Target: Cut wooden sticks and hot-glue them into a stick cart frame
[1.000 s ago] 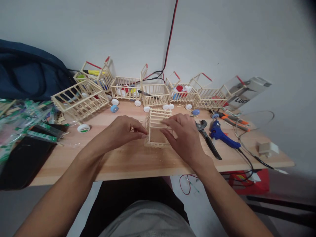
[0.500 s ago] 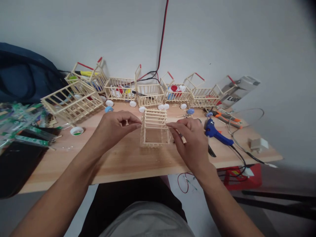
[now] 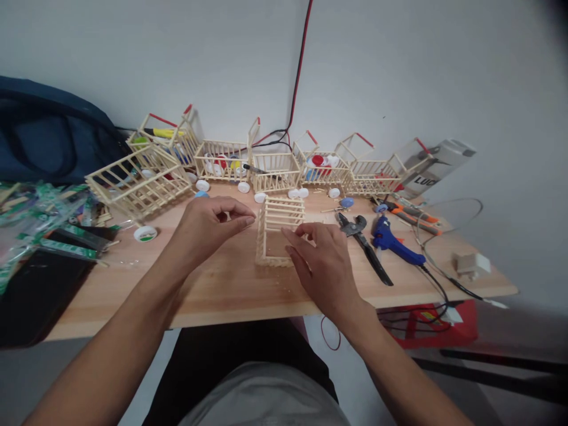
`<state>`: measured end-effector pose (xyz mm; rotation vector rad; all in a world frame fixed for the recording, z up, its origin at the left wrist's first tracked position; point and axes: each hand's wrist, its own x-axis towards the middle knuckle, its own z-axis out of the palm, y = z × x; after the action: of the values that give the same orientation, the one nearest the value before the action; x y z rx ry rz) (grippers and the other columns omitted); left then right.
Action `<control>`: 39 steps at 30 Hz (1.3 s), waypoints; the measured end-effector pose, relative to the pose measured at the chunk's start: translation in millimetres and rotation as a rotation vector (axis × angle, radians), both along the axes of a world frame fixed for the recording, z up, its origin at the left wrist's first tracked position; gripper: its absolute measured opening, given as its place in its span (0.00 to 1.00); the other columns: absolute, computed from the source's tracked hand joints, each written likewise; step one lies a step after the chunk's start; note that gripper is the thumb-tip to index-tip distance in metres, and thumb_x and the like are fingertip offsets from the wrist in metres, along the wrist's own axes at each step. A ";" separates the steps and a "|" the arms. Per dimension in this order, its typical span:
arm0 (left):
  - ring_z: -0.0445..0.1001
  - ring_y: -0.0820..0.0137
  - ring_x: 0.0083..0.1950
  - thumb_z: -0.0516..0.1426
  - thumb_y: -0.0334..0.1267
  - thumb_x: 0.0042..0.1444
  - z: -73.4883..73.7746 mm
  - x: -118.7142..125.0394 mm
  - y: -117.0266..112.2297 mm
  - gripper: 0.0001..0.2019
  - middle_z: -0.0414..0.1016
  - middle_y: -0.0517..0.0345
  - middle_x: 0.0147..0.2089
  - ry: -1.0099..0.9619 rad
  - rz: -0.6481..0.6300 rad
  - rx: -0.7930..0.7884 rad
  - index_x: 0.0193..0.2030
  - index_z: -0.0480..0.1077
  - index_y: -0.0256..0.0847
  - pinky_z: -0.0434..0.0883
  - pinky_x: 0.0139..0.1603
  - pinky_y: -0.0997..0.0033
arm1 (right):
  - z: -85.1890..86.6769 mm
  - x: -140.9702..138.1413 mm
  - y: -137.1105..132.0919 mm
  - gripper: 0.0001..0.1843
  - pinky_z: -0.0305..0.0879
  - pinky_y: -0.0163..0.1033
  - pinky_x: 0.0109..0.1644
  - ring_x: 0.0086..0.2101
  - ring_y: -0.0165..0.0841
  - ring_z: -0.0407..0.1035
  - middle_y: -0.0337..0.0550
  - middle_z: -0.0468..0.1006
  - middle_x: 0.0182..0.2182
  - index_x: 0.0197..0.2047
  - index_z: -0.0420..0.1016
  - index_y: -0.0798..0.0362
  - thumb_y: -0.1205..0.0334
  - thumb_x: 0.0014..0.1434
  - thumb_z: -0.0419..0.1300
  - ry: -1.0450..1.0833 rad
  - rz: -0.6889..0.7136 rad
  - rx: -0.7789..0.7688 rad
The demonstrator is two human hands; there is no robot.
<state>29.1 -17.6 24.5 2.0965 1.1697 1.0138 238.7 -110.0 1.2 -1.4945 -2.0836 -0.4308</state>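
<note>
A small basket frame of thin wooden sticks (image 3: 284, 223) stands on the table in front of me, with crossbars over the far part of its top and a gap in the near part. Just off its left side is my left hand (image 3: 213, 225); thumb and index tips are close together but slightly apart, with nothing visible between them. My right hand (image 3: 323, 254) hovers over the near right part of the frame and hides its corner. Its thumb and index finger are apart, and I see nothing held. Whether its fingertips touch the sticks is unclear.
Several stick-built carts with red handles, one a middle cart (image 3: 274, 168), line the wall. At right lie pliers (image 3: 366, 251), a blue glue gun (image 3: 394, 242) and a white plug adapter (image 3: 473, 264). Plastic wrappers (image 3: 48, 219) and a white cap (image 3: 145, 234) are at left.
My right hand has moved left from the frame's right side to over its near part, uncovering the pliers. My left fingertips are now a little apart from the frame. The view has shifted slightly.
</note>
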 end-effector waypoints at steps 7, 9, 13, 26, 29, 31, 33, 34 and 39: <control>0.66 0.75 0.25 0.62 0.42 0.50 1.2 0.1 0.4 0.08 0.80 0.59 0.29 0.002 0.020 -0.028 0.31 0.80 0.41 0.60 0.26 0.73 | 2.7 6.1 0.0 0.14 0.58 0.45 0.42 0.39 0.39 0.62 0.48 0.74 0.41 0.49 0.76 0.50 0.69 0.64 0.55 0.013 0.001 0.020; 0.66 0.74 0.26 0.62 0.43 0.50 0.8 0.0 0.7 0.08 0.80 0.59 0.29 -0.005 0.028 -0.028 0.32 0.80 0.41 0.60 0.26 0.73 | 4.8 9.0 -0.7 0.17 0.58 0.45 0.42 0.39 0.38 0.62 0.49 0.73 0.42 0.55 0.74 0.50 0.68 0.65 0.54 0.047 -0.006 0.039; 0.68 0.73 0.27 0.62 0.44 0.51 -0.4 -0.2 1.5 0.09 0.81 0.58 0.31 -0.017 0.025 -0.033 0.32 0.80 0.41 0.61 0.27 0.72 | 6.6 6.6 -2.8 0.17 0.58 0.46 0.42 0.38 0.39 0.62 0.50 0.73 0.42 0.55 0.73 0.51 0.69 0.65 0.53 0.042 0.008 0.049; 0.70 0.72 0.30 0.62 0.44 0.51 -3.0 -1.4 2.2 0.10 0.81 0.57 0.31 -0.029 0.034 -0.055 0.32 0.80 0.41 0.63 0.30 0.72 | 4.2 -5.5 -0.1 0.12 0.58 0.47 0.43 0.40 0.41 0.62 0.51 0.75 0.41 0.43 0.78 0.53 0.74 0.59 0.57 -0.008 0.049 -0.015; 0.70 0.72 0.29 0.62 0.44 0.51 -3.0 -1.9 2.6 0.10 0.81 0.57 0.31 -0.023 0.034 -0.055 0.32 0.80 0.41 0.63 0.30 0.72 | 6.2 -6.1 -0.1 0.12 0.58 0.46 0.44 0.40 0.41 0.62 0.50 0.75 0.41 0.43 0.78 0.53 0.73 0.60 0.56 -0.012 0.052 -0.026; 0.70 0.72 0.28 0.62 0.44 0.51 -2.6 -2.2 2.7 0.10 0.81 0.57 0.31 -0.020 0.033 -0.051 0.32 0.80 0.41 0.63 0.29 0.72 | 7.3 -6.7 -0.2 0.13 0.58 0.47 0.44 0.41 0.41 0.62 0.49 0.74 0.41 0.44 0.78 0.52 0.73 0.60 0.56 -0.011 0.048 -0.030; 0.70 0.72 0.28 0.62 0.44 0.51 -2.2 -2.2 2.4 0.10 0.81 0.57 0.31 -0.020 0.032 -0.049 0.32 0.80 0.41 0.63 0.29 0.72 | 7.5 -7.9 -0.5 0.14 0.59 0.47 0.44 0.41 0.41 0.63 0.50 0.74 0.42 0.46 0.77 0.52 0.73 0.60 0.56 -0.007 0.048 -0.031; 0.70 0.72 0.28 0.62 0.44 0.51 -1.9 -2.2 2.2 0.10 0.81 0.57 0.31 -0.019 0.032 -0.048 0.31 0.80 0.41 0.63 0.29 0.72 | 7.1 -8.7 -0.6 0.15 0.59 0.47 0.44 0.41 0.41 0.63 0.50 0.74 0.42 0.46 0.77 0.52 0.73 0.60 0.56 -0.005 0.051 -0.029; 0.69 0.73 0.27 0.62 0.43 0.52 -0.7 -2.8 1.7 0.09 0.81 0.58 0.31 -0.013 0.028 -0.017 0.32 0.80 0.41 0.62 0.28 0.73 | 5.0 -6.8 0.7 0.14 0.60 0.47 0.44 0.41 0.40 0.64 0.48 0.74 0.41 0.44 0.79 0.49 0.72 0.61 0.56 0.018 0.064 -0.032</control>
<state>26.4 -15.8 23.8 2.0631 1.2007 1.0254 231.8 -109.3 6.2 -1.4394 -2.1272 -0.3600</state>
